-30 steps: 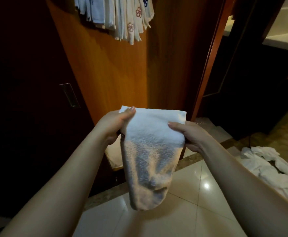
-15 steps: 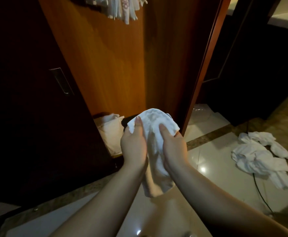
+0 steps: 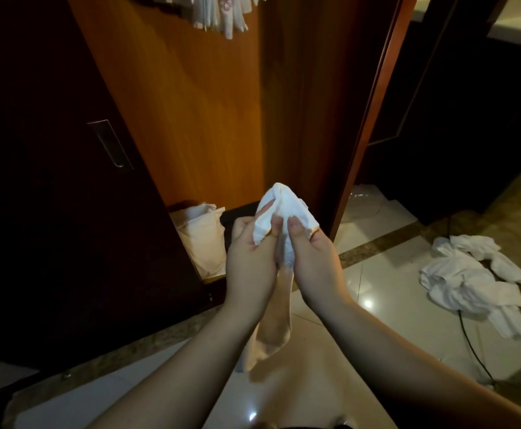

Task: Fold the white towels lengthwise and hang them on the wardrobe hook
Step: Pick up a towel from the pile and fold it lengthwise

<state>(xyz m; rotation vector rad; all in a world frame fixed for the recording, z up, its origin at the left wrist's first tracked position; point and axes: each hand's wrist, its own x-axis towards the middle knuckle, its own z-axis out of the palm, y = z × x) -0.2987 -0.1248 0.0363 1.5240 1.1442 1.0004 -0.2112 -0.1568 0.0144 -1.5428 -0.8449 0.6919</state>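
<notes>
I hold one white towel (image 3: 287, 205) in front of me, folded narrow, its lower end (image 3: 271, 332) hanging down between my forearms. My left hand (image 3: 249, 258) pinches its left edge near the top. My right hand (image 3: 311, 261) grips the right edge, thumb on the front. Both hands press close together. Several towels (image 3: 219, 10) hang at the top of the wooden wardrobe panel (image 3: 191, 103); the hook itself is hidden. A heap of white towels (image 3: 475, 277) lies on the tiled floor at the right.
A dark wardrobe door with a recessed handle (image 3: 110, 144) stands at the left. A pale cloth bag (image 3: 203, 239) sits low inside the wardrobe. A black cable (image 3: 472, 345) runs across the floor tiles by the heap. A dark doorway opens at the right.
My hands have come together, bringing the towel's two side edges to meet, so the wide towel is now a narrow strip. The view has tilted downward, and the hanging towels have slid toward the top edge.
</notes>
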